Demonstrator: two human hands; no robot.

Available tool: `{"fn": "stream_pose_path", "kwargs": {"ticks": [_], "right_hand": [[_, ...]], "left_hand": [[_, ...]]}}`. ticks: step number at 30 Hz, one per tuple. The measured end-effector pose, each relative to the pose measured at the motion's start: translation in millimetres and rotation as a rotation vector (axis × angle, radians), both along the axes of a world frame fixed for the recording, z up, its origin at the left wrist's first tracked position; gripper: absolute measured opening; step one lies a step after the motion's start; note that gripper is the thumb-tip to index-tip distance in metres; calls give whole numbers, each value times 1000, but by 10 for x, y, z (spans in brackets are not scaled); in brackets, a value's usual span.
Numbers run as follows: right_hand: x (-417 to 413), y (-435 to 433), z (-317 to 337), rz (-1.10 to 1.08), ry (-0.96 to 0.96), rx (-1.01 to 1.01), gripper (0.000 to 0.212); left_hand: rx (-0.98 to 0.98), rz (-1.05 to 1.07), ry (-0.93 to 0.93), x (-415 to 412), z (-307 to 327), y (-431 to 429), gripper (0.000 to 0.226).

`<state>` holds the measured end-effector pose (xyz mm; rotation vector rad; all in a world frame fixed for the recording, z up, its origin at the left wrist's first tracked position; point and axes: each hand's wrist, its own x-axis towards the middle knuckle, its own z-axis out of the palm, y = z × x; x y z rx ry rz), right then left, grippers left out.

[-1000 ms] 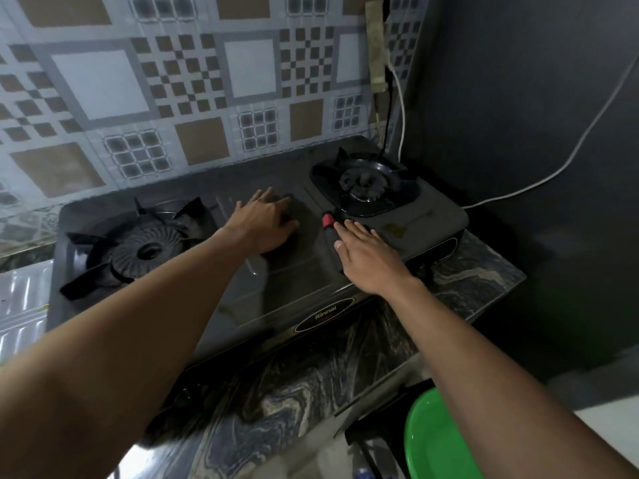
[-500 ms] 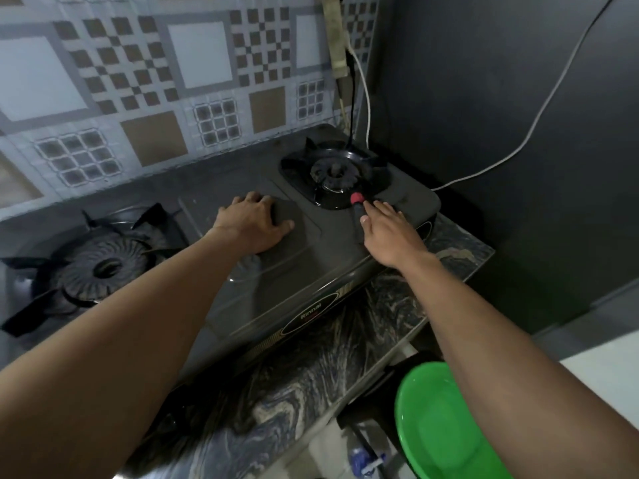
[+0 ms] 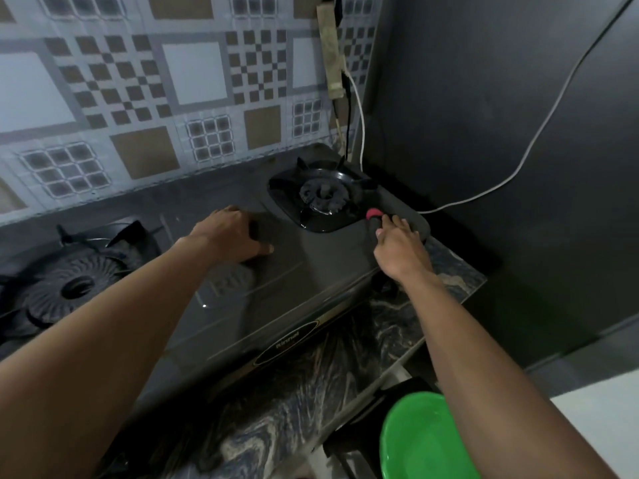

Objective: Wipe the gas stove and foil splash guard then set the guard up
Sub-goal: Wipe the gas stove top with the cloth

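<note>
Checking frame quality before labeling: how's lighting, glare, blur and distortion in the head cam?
Head view: dim and noisy; small glints on the glossy stove top; wide-angle bending of the wall tiles; soft near the left burner; both hands, left hand, right hand, read clearly.

My left hand flat on gas stove top, between burners. My right hand at stove's near right corner, fingers closed on dark tool with red tip, tip beside right burner. Marble desk below. Green basin near right.
</note>
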<state>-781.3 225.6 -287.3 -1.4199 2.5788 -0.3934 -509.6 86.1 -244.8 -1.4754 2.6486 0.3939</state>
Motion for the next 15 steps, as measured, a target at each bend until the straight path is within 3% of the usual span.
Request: {"fn": "stream_pose_path", "kwargs": {"ticks": [7,15], "right_hand": [[-494,-171,69,-10,18,2,52],[-844,-319,200,68,-132,27,58]], "left_hand": [[41,45,-15,-76,91,6,77],[55,67,-43,-86,116,-39,86]]}}
